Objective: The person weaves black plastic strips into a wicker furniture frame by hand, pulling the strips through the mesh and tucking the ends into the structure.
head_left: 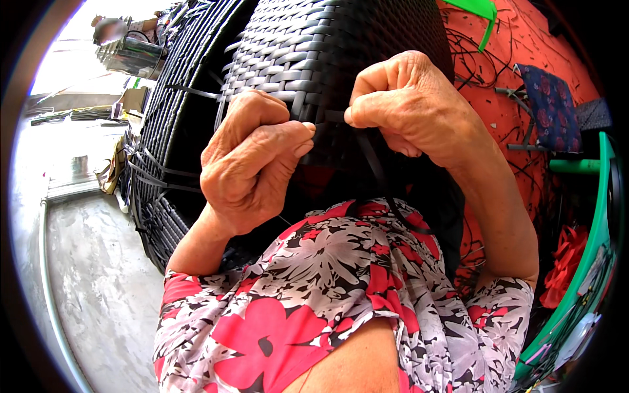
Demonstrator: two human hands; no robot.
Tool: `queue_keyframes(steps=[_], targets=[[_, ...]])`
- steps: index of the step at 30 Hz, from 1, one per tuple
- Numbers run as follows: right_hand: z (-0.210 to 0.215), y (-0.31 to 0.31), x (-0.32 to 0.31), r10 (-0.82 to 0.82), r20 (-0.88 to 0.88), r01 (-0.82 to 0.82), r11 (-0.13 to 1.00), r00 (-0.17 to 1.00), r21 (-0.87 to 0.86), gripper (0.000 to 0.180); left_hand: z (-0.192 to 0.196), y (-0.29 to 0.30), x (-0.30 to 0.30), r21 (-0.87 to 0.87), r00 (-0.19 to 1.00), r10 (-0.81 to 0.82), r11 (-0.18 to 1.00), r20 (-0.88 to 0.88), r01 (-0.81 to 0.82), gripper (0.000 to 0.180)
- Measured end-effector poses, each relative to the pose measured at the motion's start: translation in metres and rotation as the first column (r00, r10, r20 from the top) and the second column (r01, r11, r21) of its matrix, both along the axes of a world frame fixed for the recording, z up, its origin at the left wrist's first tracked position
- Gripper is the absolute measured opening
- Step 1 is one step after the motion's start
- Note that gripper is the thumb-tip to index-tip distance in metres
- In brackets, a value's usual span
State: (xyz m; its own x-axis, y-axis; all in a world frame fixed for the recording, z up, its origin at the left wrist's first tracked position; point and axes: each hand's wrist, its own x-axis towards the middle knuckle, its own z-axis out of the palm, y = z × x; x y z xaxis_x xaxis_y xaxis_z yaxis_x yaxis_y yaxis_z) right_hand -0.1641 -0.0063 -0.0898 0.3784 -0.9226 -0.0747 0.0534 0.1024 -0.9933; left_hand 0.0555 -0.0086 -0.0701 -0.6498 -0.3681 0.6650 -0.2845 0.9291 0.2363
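A dark woven wicker piece (288, 46) stands in front of me, its flat strands interlaced across the top and down the near side. At its near left edge is my left hand (252, 157), fingers curled and thumb pressed to the forefinger; anything in that pinch is too small to make out. Over the shaded right part of the weave, my right hand (409, 105) closes thumb and forefinger on a flat black plastic strip. A loose length of black strip (372, 157) hangs below that hand toward my lap.
Another dark wicker section (180, 98) with loose strand ends lies to the left. On the red floor (485, 183) at right are scattered black strands, a green plastic piece (475, 8) and a dark blue patterned cloth (550, 108). A green frame (599, 196) curves along the far right.
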Motion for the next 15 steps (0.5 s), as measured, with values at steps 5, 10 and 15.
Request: queue_keyframes(steps=[5,10,15], targets=[[0.002,0.002,0.002,-0.081,-0.129,0.076,0.996,0.988,-0.046,0.034,0.003,0.002,-0.002,-0.065,0.999,0.014,0.998,0.048,-0.011,0.02],[-0.003,0.003,0.001,-0.007,0.004,0.007,0.999,1.0,-0.049,0.027,0.005,0.003,-0.007,-0.117,0.996,-0.003,0.993,0.09,0.014,0.022],[-0.02,0.01,-0.004,0.002,0.181,-0.007,1.0,0.983,0.028,0.017,0.0,0.003,-0.012,-0.058,1.0,0.016,0.998,0.023,-0.014,0.019]])
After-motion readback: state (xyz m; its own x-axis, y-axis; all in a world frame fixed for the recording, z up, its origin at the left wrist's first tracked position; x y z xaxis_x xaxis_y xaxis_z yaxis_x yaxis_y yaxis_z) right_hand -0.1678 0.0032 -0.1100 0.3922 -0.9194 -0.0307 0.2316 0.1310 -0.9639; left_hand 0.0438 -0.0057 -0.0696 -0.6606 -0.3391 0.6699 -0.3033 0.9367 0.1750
